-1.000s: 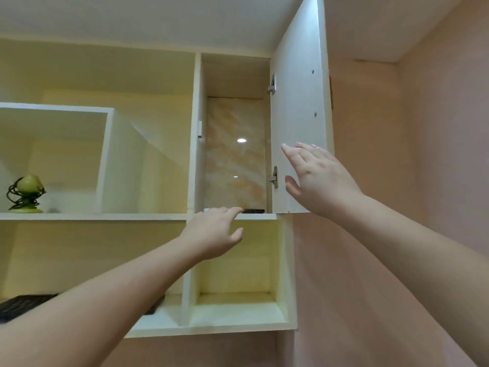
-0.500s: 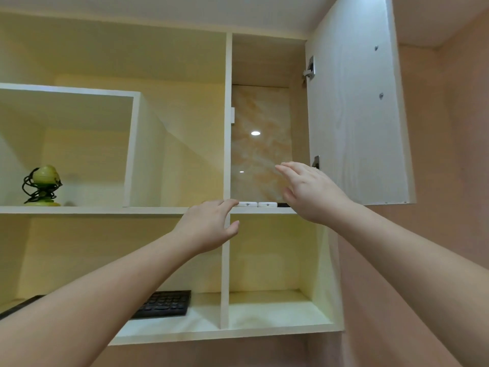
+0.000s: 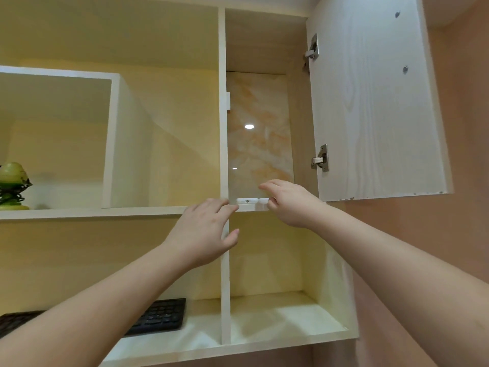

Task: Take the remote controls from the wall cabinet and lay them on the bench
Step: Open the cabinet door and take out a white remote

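Observation:
Two white remote controls lie end-on at the front of the narrow cabinet compartment's shelf [image 3: 248, 207]: one remote [image 3: 247, 200] fully showing its end, a second remote [image 3: 263, 200] partly behind my fingers. My right hand [image 3: 288, 202] reaches into the compartment, fingers spread, thumb touching or just beside the second remote. My left hand [image 3: 206, 231] is raised just below and left of the first remote, fingers apart, holding nothing. The cabinet door [image 3: 375, 102] stands open to the right.
A vertical divider [image 3: 223, 128] bounds the compartment on the left. A black keyboard [image 3: 158, 316] lies on the lower shelf. A green ornament on a black wire stand [image 3: 12, 185] sits on the far-left shelf. A pink wall is on the right.
The view has shifted closer to the open compartment. My right hand left the door and dropped to the shelf by the remotes; my left hand rose slightly toward the shelf edge.

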The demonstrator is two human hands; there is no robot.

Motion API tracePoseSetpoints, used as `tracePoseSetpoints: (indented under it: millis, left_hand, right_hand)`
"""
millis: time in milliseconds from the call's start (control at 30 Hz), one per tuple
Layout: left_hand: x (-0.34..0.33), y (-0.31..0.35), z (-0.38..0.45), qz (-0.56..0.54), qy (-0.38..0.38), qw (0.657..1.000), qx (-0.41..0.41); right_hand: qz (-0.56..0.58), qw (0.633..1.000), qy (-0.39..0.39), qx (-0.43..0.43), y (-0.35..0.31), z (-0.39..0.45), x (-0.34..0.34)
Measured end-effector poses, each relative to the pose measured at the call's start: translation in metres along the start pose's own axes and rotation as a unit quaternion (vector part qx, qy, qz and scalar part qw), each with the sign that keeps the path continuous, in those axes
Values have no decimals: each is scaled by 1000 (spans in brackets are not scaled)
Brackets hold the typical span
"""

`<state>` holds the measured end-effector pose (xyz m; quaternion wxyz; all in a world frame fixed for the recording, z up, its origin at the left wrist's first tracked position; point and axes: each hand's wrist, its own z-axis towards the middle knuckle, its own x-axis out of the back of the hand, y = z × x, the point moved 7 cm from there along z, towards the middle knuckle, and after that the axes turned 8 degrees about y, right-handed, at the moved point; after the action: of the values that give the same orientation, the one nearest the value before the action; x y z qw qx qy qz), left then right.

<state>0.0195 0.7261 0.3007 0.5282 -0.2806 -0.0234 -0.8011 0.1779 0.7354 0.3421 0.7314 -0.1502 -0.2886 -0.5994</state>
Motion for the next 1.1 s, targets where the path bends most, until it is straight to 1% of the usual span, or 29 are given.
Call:
tracePoseSetpoints:
  millis: [200,433,567,700,900,1100]
  left_hand:
    - [-7,2,12,24,-1,1000,9]
    - [-10,7,26,59,22,998,20]
    - [-12,6,28,81,32,996,23]
    - [-11,6,28,83,41,995,34]
    - [-16,7,32,74,39,995,61]
    - [-16,13,39,79,53,993,71]
  right_hand:
    - [65,997,-30,8,7,17,-19]
    - [190,980,-64,-9,15,34,-31]
    - [215,973,-79,-15,13,39,-41]
    - [230,970,-75,-21,12,41,-44]
    - [257,964,-65,-18,12,37,-30]
    - [308,949,-64,-14,16,31,-17]
